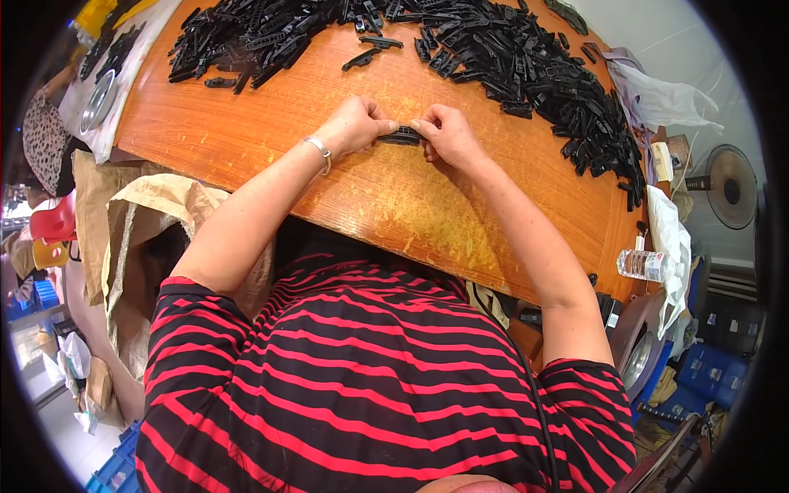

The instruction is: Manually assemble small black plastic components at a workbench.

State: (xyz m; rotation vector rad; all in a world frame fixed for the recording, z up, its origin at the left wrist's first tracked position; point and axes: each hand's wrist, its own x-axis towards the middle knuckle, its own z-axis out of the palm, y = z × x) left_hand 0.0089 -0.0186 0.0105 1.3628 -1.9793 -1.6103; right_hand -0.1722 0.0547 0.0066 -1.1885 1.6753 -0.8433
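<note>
We hold the black part [402, 136] between our left hand [353, 127] and right hand [452, 138], fingertips closed at either end; whether it touches the table [353, 218] below, we cannot tell. If one pinch slackens, we might let it twist and drop, and pressing unevenly could bend or crack so slim a piece. If it flew into the pile [526, 70] beyond our hands, we could lose it among lookalikes. Its long axis runs from hand to hand, crosswise to us; its front end is unclear.
</note>
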